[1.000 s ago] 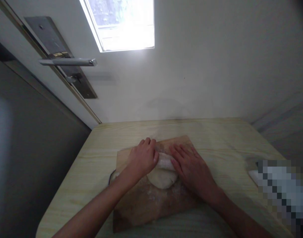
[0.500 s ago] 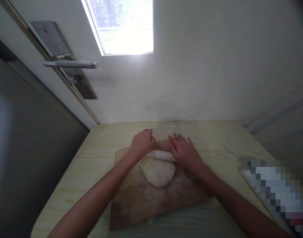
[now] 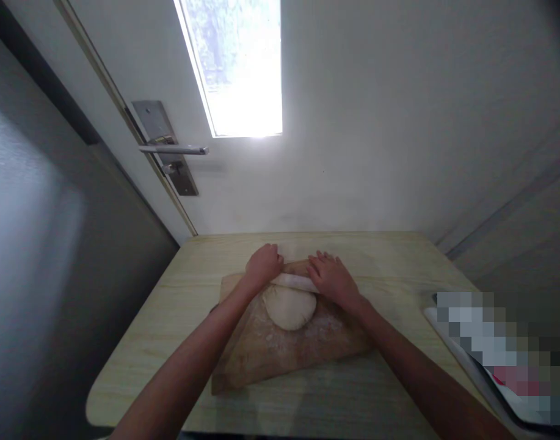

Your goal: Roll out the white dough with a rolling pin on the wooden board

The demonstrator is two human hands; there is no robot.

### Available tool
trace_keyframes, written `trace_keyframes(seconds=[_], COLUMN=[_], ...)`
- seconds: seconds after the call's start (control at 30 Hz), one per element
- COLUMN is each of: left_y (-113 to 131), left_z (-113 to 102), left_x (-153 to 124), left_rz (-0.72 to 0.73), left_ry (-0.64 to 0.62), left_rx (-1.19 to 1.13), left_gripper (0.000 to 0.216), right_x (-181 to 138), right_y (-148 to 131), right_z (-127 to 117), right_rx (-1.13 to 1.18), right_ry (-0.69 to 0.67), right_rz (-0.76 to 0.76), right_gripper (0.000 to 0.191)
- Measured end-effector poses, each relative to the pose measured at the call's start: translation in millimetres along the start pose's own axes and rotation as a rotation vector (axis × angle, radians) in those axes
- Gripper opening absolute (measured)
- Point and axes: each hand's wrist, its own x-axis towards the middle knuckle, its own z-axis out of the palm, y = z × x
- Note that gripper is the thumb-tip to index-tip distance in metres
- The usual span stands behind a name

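A pale, floury rolling pin (image 3: pixel 294 282) lies across the far edge of a flattened round of dough (image 3: pixel 289 310). My left hand (image 3: pixel 265 264) is closed over the pin's left end, knuckles up. At the other end, my right hand (image 3: pixel 333 278) rests over the pin with its fingers bent forward around it. Both palms hide the pin's ends. Beneath the dough is a wooden board (image 3: pixel 280 357) with white flour scattered on it, set at a slant.
The board sits on a light wood-grain table (image 3: pixel 160 330). Behind the table stands a pale door with a metal handle (image 3: pixel 174 149) and a bright window pane (image 3: pixel 243 73). A blurred-out object with a pale rim (image 3: pixel 449 333) lies at the right edge.
The camera view has shifted, so the door handle and board appear farther right. My right fingers, spread before, are closer together over the pin. The pin still lies at the dough's far edge.
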Motion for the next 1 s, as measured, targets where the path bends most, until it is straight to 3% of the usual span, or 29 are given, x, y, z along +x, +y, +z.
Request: trace_keyframes(seconds=[0.17, 0.43, 0.67, 0.77, 1.0], left_y=[-1, -22, -17, -14, -20], left_z=[-1, 0, 9, 10, 5], left_x=[-20, -47, -90, -88, -56], left_rz=[0.049, 0.167, 0.061, 0.041, 0.018], left_ry=[-0.015, -0.094, 0.178, 0.189, 0.125], left_rx=[-0.015, -0.036, 0.026, 0.015, -0.071], left_gripper=[0.028, 0.028, 0.044, 0.047, 0.046], right_x=[-18, -51, -61, -51, -15], right_y=[-8, -22, -22, -19, -14], right_z=[-7, -13, -8, -7, -4], right_rx=[-0.044, -0.066, -0.105, -0.1, -0.072], right_ry=[0.087, 0.143, 0.159, 0.138, 0.041], right_rz=[-0.051, -0.137, -0.213, -0.211, -0.193], right_gripper=[0.041, 0.039, 0.038, 0.037, 0.039])
